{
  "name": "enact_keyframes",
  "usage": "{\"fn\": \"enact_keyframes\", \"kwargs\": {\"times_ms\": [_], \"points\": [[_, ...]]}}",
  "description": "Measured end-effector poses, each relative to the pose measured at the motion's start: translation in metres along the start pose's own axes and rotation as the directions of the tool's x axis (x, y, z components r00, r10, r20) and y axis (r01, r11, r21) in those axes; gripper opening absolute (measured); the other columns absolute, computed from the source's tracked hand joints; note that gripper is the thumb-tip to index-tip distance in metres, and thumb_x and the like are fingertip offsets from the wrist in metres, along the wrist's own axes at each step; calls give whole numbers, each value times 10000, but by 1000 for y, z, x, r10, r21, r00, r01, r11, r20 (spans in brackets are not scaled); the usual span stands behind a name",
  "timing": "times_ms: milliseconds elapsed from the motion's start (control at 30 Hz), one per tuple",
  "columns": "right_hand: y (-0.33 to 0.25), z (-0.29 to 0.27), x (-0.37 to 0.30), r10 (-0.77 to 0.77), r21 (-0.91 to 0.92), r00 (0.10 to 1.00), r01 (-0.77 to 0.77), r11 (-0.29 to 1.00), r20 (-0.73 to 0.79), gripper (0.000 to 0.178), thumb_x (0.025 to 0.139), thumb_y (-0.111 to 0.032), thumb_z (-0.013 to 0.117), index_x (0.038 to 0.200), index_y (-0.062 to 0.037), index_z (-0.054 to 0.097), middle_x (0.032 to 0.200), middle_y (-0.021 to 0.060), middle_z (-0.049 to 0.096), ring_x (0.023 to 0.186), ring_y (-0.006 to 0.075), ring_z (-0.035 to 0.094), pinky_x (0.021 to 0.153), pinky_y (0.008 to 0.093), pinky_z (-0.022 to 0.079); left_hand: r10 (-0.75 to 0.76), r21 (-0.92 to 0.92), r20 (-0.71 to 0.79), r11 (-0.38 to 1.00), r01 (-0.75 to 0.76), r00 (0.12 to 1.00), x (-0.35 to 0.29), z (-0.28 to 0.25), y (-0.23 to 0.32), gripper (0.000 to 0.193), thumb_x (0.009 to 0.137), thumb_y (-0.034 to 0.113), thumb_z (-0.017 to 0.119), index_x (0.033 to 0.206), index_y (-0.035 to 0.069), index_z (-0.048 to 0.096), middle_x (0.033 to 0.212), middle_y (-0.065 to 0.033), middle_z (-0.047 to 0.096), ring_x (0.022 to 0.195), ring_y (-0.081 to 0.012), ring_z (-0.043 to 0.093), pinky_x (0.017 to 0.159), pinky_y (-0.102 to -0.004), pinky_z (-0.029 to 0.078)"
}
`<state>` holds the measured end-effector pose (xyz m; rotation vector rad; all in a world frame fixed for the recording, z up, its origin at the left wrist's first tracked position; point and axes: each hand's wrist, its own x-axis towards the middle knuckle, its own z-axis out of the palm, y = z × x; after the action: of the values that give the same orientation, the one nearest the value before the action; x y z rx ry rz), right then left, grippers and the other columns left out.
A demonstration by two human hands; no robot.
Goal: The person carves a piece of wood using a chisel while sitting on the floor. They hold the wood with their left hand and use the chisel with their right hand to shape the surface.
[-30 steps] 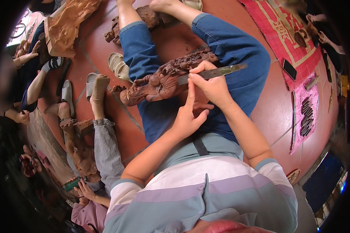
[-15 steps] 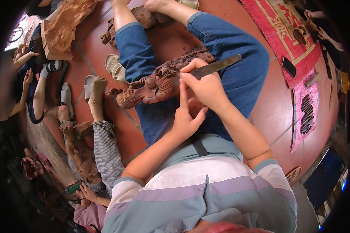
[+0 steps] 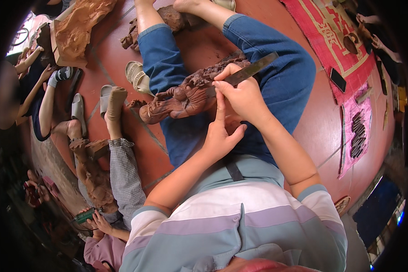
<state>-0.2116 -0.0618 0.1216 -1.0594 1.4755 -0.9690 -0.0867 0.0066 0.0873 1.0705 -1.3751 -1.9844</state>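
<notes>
A reddish-brown wooden carving (image 3: 186, 103) of a robed figure lies across my lap, its rounded head end to the left. My right hand (image 3: 241, 93) is closed around a long, flat metal chisel (image 3: 258, 66), pinching it like a pen. The chisel's far end sticks out to the upper right, and its low end meets the robe of the carving. My left hand (image 3: 220, 138) is held below, index finger stretched up to the chisel beside my right fingertips, thumb spread apart. Its other fingers are partly hidden.
Another carved piece (image 3: 167, 20) lies on the tiled floor by my feet. At left, a person's hands (image 3: 102, 223) hold a green power tool (image 3: 85, 216) at a wooden carving (image 3: 95, 181). Right are a red mat (image 3: 303, 27), a phone (image 3: 337, 80) and a pink cloth (image 3: 349, 149) bearing dark tools.
The chisel's upper end has swung slightly up, with my right hand tilting along. My left index finger stays at the chisel. The whole view has shifted a little.
</notes>
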Motion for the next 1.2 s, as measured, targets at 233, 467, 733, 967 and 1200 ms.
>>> {"fn": "enact_keyframes", "kwargs": {"times_ms": [233, 467, 733, 967, 1200], "points": [[-4, 11, -6, -157, -114, 987, 155, 981, -12, 75, 842, -79, 625, 875, -27, 582, 762, 71, 621, 724, 176, 603, 689, 318, 477, 146, -14, -219, 988, -153, 965, -6, 11, -7, 1057, 845, 32, 625, 1510, 120, -192, 988, -136, 705, 879, -175, 690, 788, -268, 521], [-19, 19, -11, -171, -133, 985, 170, 976, 6, 106, 830, -109, 652, 862, -23, 600, 730, 26, 611, 743, 101, 589, 674, 277, 460, 158, -60, -232, 983, -176, 960, -7, 13, -4, 1076, 865, -23, 581, 1475, 167, -285, 1093, -149, 666, 998, -183, 658, 871, -285, 515], [-2, -4, 8, 8, 24, 999, -9, 1000, 46, 95, 818, -113, 638, 868, -36, 611, 780, 72, 643, 742, 158, 628, 683, 316, 501, 59, 77, -70, 996, -53, 996, -3, 0, 18, 1079, 862, -2, 594, 1474, 153, -281, 1053, -131, 693, 948, -168, 668, 860, -292, 523], [15, -7, 12, 69, 227, 997, -76, 971, 38, 75, 819, -67, 626, 874, -20, 608, 763, 75, 652, 688, 124, 638, 606, 285, 503, 35, 16, -52, 999, -35, 998, 3, 5, 19, 1071, 857, -31, 586, 1493, 179, -250, 1037, -137, 694, 968, -167, 667, 868, -288, 515], [-7, 9, 3, -24, -8, 999, 25, 1000, 34, 95, 816, -125, 627, 855, -39, 626, 761, 63, 662, 705, 165, 641, 673, 313, 499, 116, -99, -202, 986, -138, 972, -4, 16, 3, 1074, 869, -42, 567, 1475, 189, -288, 1099, -145, 651, 1036, -194, 647, 868, -304, 519]]}}
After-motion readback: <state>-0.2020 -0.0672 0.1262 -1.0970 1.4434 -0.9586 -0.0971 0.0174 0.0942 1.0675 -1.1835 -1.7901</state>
